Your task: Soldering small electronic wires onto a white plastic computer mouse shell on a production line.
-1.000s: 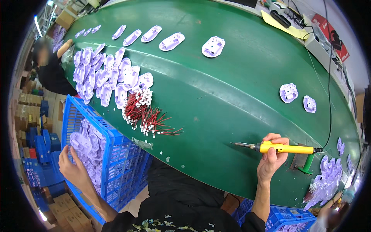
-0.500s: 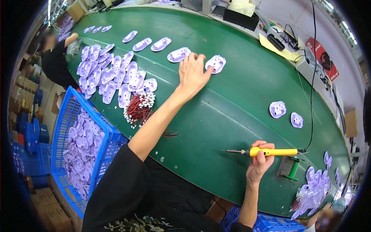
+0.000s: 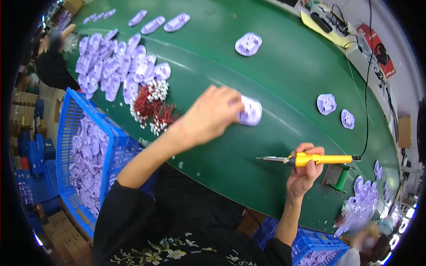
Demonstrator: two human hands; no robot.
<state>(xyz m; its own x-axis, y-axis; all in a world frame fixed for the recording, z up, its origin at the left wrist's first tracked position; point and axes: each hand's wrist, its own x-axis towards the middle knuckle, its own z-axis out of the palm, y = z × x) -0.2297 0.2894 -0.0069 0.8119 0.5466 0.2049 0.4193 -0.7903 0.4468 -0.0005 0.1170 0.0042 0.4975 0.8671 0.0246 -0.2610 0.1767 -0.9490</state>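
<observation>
My left hand [image 3: 213, 113] is closed on the edge of a light purple plastic shell [image 3: 251, 111], low over the green table or touching it; I cannot tell which. The fingers hide its left end. In my right hand [image 3: 305, 173] is a yellow soldering iron [image 3: 321, 160], its metal tip pointing left above the table. Beyond the left hand lies another purple shell [image 3: 248, 44]. A bundle of red and black wires with white connectors [image 3: 153, 104] sits left of that hand. Beside the right hand stands a green spool of thin wire [image 3: 341, 178] on a small base.
Many purple shells [image 3: 113, 66] are heaped at the left of the green table [image 3: 275, 84]. A blue crate [image 3: 106, 173] full of shells stands off the near left edge. Two shells [image 3: 326, 104] lie to the right. The iron's black cord [image 3: 367, 88] runs upward. Co-workers sit at both ends.
My left hand has taken a purple shell from the far row and drawn it nearer. The right hand still holds the soldering iron. The whole view has shifted somewhat.
</observation>
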